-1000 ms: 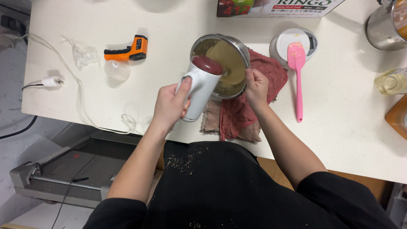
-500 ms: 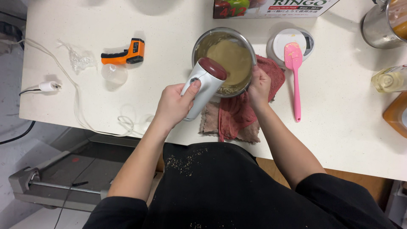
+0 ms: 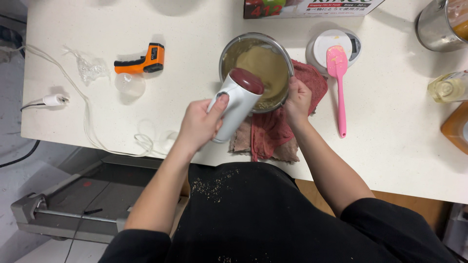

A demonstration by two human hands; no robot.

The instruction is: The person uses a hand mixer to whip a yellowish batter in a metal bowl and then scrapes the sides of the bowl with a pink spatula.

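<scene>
Long red-and-white box (image 3: 312, 7) at far edge, possibly cling-wrap

I can't see beaters of white hand mixer (image 3: 237, 106): body blocks them. Steel pot (image 3: 441, 24) at 1 o'clock cut by top edge; amber container (image 3: 457, 127) at 3 o'clock cut by right edge. Box (image 3: 312, 7) at 12 o'clock cropped.

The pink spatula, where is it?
In the head view, the pink silicone spatula lies right of the round metal mixing bowl, its blade resting on the small white scale.
</scene>
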